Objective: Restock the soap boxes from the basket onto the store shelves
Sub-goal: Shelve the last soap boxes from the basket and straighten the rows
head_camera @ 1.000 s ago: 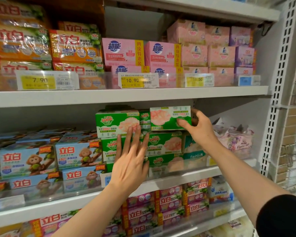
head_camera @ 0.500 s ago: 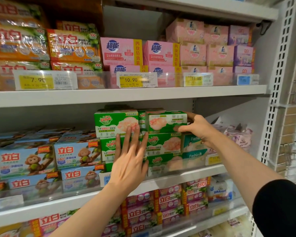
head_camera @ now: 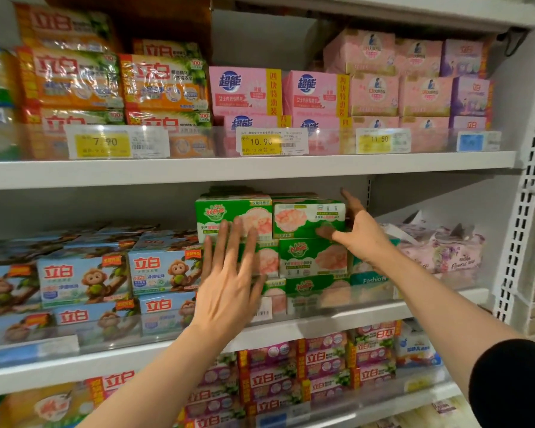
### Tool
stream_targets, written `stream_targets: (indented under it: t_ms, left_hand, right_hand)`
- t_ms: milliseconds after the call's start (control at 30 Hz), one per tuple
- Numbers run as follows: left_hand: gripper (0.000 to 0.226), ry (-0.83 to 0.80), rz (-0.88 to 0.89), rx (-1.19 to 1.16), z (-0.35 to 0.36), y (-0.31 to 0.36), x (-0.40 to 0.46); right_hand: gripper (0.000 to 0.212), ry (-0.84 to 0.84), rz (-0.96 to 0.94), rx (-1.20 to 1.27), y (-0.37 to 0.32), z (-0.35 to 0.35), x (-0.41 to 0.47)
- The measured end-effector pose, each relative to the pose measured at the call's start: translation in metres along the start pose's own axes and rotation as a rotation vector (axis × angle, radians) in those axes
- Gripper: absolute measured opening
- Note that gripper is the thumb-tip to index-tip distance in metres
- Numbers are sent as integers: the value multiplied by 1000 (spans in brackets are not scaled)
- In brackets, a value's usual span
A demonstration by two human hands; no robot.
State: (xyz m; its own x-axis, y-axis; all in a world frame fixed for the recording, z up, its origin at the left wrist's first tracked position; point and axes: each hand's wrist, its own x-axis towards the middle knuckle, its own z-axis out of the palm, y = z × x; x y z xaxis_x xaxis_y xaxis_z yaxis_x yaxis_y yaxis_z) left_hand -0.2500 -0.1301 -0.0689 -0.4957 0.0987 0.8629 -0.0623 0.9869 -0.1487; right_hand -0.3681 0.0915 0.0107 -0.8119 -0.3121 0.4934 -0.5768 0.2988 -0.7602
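Both my hands flat, gripping nothing: right hand (head_camera: 360,234) nudges top green soap box (head_camera: 309,218) on middle-shelf stack; left hand (head_camera: 229,285) braces stack front. Risk: uneven push skews box, topples stack over clear shelf lip (head_camera: 352,301)

Green soap boxes (head_camera: 309,219) with pink-and-white pictures at centre; blue monkey-printed boxes (head_camera: 84,281) on the left; pink boxes (head_camera: 244,92) and orange packs (head_camera: 164,83) above; white shelves (head_camera: 247,169).

The green-and-white cardboard soap box with pink soap pictured on it (head_camera: 309,218) sits level atop the green stack on my middle white shelf (head_camera: 322,325), front outward.
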Motion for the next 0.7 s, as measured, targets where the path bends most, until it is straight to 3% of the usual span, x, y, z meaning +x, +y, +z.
stream_targets:
  t_ms: [67,167,300,500,700]
  left_hand:
    - [78,52,-82,15,-6,-18,4]
    - [95,1,-199,42,-16,-40,12]
    - [109,-105,-250,34,-28,-44,21]
    - [117,-47,-263,-46,-32,-36,21]
    - [113,35,-204,-92,-21,-29,12]
  right_hand:
    - [122,30,-45,-50,1,6,-4]
    - [129,82,-103,-183,4,12,-11]
    - [127,86,-144,-221,5,14,-15]
    - [107,93,-118,-121,2,7,-20]
    - [106,110,-35,-52,-4,-2,-14]
